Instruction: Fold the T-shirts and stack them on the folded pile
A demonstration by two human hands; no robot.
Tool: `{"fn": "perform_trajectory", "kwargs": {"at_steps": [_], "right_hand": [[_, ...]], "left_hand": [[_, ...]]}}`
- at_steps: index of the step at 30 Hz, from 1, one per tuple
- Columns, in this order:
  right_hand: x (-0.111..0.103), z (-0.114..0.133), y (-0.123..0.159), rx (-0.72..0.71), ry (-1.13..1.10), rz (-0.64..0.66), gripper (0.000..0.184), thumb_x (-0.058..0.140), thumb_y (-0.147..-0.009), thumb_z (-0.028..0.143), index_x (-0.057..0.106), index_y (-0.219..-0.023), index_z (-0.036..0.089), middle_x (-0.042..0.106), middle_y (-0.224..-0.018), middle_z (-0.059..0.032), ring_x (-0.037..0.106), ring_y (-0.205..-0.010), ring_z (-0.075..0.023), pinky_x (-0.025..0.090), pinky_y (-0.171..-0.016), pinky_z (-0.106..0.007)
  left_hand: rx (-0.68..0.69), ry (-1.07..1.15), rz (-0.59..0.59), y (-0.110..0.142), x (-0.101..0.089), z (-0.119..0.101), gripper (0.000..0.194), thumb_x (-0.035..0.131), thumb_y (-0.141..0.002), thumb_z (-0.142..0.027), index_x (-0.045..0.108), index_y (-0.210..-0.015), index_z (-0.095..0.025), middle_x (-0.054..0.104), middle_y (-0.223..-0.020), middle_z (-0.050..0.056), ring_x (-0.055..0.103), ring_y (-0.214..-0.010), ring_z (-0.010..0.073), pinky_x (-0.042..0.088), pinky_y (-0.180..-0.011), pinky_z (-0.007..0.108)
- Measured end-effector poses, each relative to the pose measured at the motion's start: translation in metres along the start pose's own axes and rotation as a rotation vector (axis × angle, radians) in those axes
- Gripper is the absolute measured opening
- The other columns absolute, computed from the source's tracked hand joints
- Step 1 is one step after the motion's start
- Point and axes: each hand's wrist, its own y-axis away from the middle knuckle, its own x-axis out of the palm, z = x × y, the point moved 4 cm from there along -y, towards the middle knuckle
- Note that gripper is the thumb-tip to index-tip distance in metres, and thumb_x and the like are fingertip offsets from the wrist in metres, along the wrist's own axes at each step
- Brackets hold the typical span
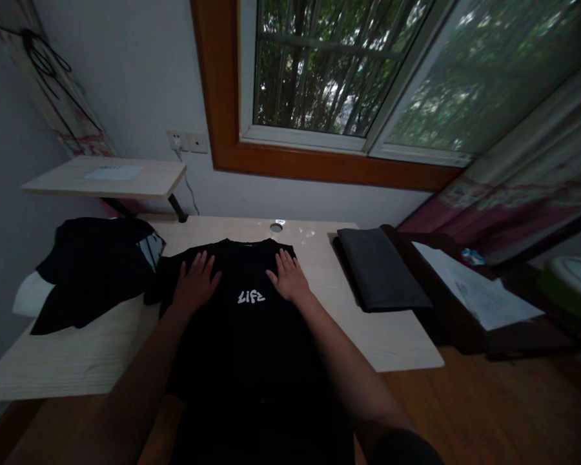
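Observation:
A black T-shirt [244, 336] with white lettering on its chest lies spread on the pale wooden desk [319, 258], its neckline toward the wall. My left hand [197, 282] rests flat on the shirt near its left shoulder, fingers spread. Over by the right shoulder, my right hand [288, 276] lies flat on the cloth, also with fingers apart. The left sleeve stretches out past my left hand; the right sleeve does not show spread out. The shirt's lower part runs down to the desk's near edge, where it merges with other dark cloth.
Dark clothes [91, 271] with a white piece lie heaped on the desk's left. Above them stands a small raised shelf [150, 184] bearing a paper. At right, a dark flat folder-like object [382, 268] overlaps the desk edge, beside a brown surface with a paper sheet [474, 284].

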Motion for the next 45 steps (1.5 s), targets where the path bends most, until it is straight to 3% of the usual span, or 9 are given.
{"fn": "perform_trajectory", "kwargs": {"at_steps": [15,22,27,32,39,42,45], "right_hand": [[0.0,-0.013,-0.036,0.067,0.02,0.006,0.077,0.025,-0.105,0.059,0.027,-0.161,0.006,0.013,-0.171,-0.013,0.011,-0.159,-0.0243,0.007,-0.129,-0.045],[-0.006,-0.01,-0.029,0.024,0.019,-0.171,0.064,0.033,-0.107,0.045,0.04,-0.155,0.004,0.03,-0.166,-0.0165,0.023,-0.156,-0.0266,0.016,-0.127,-0.047],[-0.014,-0.003,-0.011,-0.103,0.022,-0.28,0.053,0.037,-0.106,0.035,0.052,-0.148,0.006,0.04,-0.162,-0.0167,0.032,-0.153,-0.0265,0.019,-0.127,-0.047],[-0.015,-0.002,0.023,-0.135,0.028,-0.222,0.053,0.04,-0.105,0.037,0.052,-0.149,0.008,0.042,-0.16,-0.0166,0.036,-0.151,-0.0273,0.025,-0.126,-0.048],[-0.018,-0.011,0.075,-0.145,0.036,-0.145,0.055,0.04,-0.106,0.037,0.044,-0.154,0.012,0.034,-0.165,-0.0139,0.029,-0.155,-0.026,0.026,-0.126,-0.05],[-0.021,-0.016,0.091,-0.141,0.023,-0.116,0.053,0.04,-0.106,0.036,0.043,-0.155,0.016,0.032,-0.166,-0.0116,0.026,-0.156,-0.0259,0.024,-0.126,-0.051],[-0.026,-0.023,0.103,-0.11,-0.018,-0.114,0.051,0.042,-0.105,0.036,0.047,-0.153,0.019,0.031,-0.167,-0.0112,0.029,-0.155,-0.0267,0.028,-0.125,-0.051]], "left_hand": [[-0.068,0.002,0.007,-0.042,0.016,0.017,0.067,0.023,-0.103,-0.055,0.04,-0.157,-0.018,0.027,-0.169,0.014,0.022,-0.157,0.0299,0.02,-0.123,0.061],[-0.071,0.003,0.011,-0.042,0.015,0.017,0.068,0.023,-0.103,-0.055,0.037,-0.158,-0.017,0.026,-0.169,0.013,0.021,-0.157,0.0287,0.019,-0.124,0.06],[-0.081,-0.003,0.024,-0.042,0.015,0.017,0.068,0.024,-0.103,-0.055,0.037,-0.158,-0.018,0.024,-0.17,0.012,0.019,-0.158,0.0274,0.018,-0.125,0.058],[-0.078,0.0,0.024,-0.042,0.014,0.016,0.07,0.021,-0.103,-0.055,0.035,-0.159,-0.017,0.023,-0.17,0.012,0.019,-0.158,0.0279,0.018,-0.124,0.06],[-0.089,0.004,0.067,-0.042,0.014,0.016,0.072,0.02,-0.102,-0.056,0.033,-0.16,-0.017,0.021,-0.171,0.011,0.016,-0.159,0.0296,0.017,-0.125,0.059],[-0.079,0.02,0.026,-0.041,0.011,0.015,0.068,0.023,-0.102,-0.054,0.037,-0.159,-0.018,0.024,-0.17,0.011,0.017,-0.158,0.0311,0.019,-0.124,0.06],[-0.061,0.052,-0.09,-0.037,0.002,0.013,0.062,0.032,-0.101,-0.047,0.045,-0.153,-0.017,0.032,-0.167,0.012,0.023,-0.156,0.0325,0.024,-0.123,0.058]]}}
